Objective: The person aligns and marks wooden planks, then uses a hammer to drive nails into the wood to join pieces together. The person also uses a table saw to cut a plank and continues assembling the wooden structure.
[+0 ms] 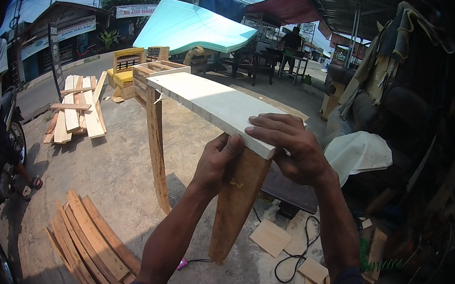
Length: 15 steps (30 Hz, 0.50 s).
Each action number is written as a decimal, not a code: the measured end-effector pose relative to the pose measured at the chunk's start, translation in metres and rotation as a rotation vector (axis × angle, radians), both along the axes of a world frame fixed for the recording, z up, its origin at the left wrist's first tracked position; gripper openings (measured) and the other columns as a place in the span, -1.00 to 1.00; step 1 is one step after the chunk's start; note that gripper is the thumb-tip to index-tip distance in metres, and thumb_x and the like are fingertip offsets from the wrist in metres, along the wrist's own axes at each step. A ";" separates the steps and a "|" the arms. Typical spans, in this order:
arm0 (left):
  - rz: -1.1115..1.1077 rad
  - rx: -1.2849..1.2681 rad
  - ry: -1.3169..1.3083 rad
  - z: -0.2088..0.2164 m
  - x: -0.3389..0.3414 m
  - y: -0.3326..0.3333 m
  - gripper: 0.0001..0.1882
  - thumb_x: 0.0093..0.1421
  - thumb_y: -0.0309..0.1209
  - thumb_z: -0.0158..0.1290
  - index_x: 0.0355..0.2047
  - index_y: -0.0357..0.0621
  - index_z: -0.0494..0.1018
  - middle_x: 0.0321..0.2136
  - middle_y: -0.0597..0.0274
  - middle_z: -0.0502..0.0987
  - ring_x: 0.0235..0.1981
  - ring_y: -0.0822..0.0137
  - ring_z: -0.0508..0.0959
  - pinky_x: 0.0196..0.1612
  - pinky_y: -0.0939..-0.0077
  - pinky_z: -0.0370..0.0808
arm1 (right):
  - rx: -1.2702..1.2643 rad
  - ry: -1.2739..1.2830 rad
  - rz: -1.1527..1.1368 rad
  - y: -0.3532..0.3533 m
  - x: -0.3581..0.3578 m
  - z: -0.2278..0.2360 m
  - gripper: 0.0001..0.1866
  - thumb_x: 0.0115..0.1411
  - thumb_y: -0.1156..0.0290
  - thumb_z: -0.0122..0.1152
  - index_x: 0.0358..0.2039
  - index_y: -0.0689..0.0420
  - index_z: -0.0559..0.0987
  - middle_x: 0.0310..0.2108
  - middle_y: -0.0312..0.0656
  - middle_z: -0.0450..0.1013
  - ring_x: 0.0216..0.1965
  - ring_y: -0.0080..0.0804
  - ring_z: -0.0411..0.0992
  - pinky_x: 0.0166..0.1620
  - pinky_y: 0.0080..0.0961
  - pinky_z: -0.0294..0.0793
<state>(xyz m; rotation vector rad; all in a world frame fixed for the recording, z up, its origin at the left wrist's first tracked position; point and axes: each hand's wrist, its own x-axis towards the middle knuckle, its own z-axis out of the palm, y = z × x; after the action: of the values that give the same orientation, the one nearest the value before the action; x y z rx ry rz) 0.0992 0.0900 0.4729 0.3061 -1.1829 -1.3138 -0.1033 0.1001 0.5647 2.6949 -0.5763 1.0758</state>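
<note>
A long pale slab with a flat top (pixel 210 96) reaches away from me, resting on wooden legs. At its near corner my left hand (pixel 219 160) is closed, thumb pressed against the slab's edge and the other fingers curled out of sight by the near wooden leg (pixel 239 203). My right hand (pixel 299 146) grips the near end from the right, its fingers lying over the top and its thumb lower down by the leg, partly hidden. Farther off, a thin wooden leg (pixel 155 154) stands under the slab's left side.
Curved wooden strips (pixel 95 239) lie at the lower left. Planks (pixel 80 108) are piled farther left, near a person beside a motorbike (pixel 8 148). Behind are a yellow chair (pixel 125 69) and a light-blue sheet (pixel 195 26). A black cable (pixel 296 256) and wood offcuts (pixel 270 237) lie right.
</note>
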 end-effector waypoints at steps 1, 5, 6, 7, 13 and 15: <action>0.008 0.002 0.003 0.001 0.001 0.001 -0.22 0.34 0.14 0.15 0.17 -0.42 0.39 0.00 0.05 0.56 0.02 0.32 0.56 0.09 0.44 0.50 | -0.015 -0.007 0.002 -0.001 0.000 -0.001 -0.24 -0.06 0.87 0.14 0.14 -0.10 0.65 0.20 -0.18 0.54 0.29 -0.14 0.44 0.33 -0.13 0.41; -0.002 0.054 -0.054 0.006 0.005 0.009 -0.24 0.38 0.10 0.11 0.22 -0.42 0.36 0.06 0.09 0.55 0.09 0.32 0.54 0.17 0.42 0.45 | -0.015 -0.055 0.021 -0.003 0.002 -0.005 -0.28 0.03 0.82 0.13 0.15 -0.14 0.64 0.18 -0.21 0.56 0.27 -0.18 0.45 0.35 -0.11 0.35; 0.057 -0.001 -0.082 0.005 0.005 0.014 -0.25 0.39 0.12 0.09 0.22 -0.39 0.36 0.08 0.06 0.53 0.13 0.31 0.50 0.20 0.40 0.42 | -0.016 -0.057 0.015 -0.003 0.002 -0.006 -0.34 0.11 0.78 0.16 0.16 -0.15 0.63 0.19 -0.24 0.55 0.29 -0.20 0.42 0.34 -0.06 0.32; 0.269 -0.044 -0.270 0.006 0.010 0.017 -0.24 0.40 0.16 0.06 0.23 -0.35 0.33 0.09 0.04 0.50 0.13 0.28 0.48 0.21 0.36 0.40 | -0.031 -0.062 0.024 -0.003 0.003 -0.007 -0.50 0.23 0.66 0.19 0.11 -0.15 0.64 0.12 -0.25 0.59 0.27 -0.20 0.44 0.35 -0.04 0.26; 1.215 -0.814 -0.771 0.015 0.039 0.002 -0.46 0.48 0.04 -0.08 0.30 0.00 0.36 0.40 0.10 0.28 0.47 0.09 0.18 0.47 -0.04 0.16 | -0.072 -0.106 0.116 0.000 0.010 -0.011 -0.61 0.21 0.55 0.33 -0.01 -0.21 0.69 -0.02 -0.43 0.65 0.15 -0.33 0.51 0.25 -0.10 0.26; 0.999 -0.806 -0.778 0.013 0.057 -0.011 -0.44 0.53 0.03 -0.17 0.29 -0.10 0.40 0.27 0.07 0.46 0.39 0.02 0.33 0.45 0.00 0.17 | -0.094 -0.143 0.070 0.001 0.013 -0.012 -0.67 0.25 0.48 0.32 -0.04 -0.26 0.71 -0.02 -0.47 0.65 0.20 -0.26 0.47 0.28 -0.08 0.23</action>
<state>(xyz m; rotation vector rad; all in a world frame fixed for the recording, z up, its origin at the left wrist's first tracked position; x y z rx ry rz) 0.1562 0.0789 0.4861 0.7122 -1.7428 0.2349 -0.0901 0.1013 0.5524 2.5900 -0.4442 1.2881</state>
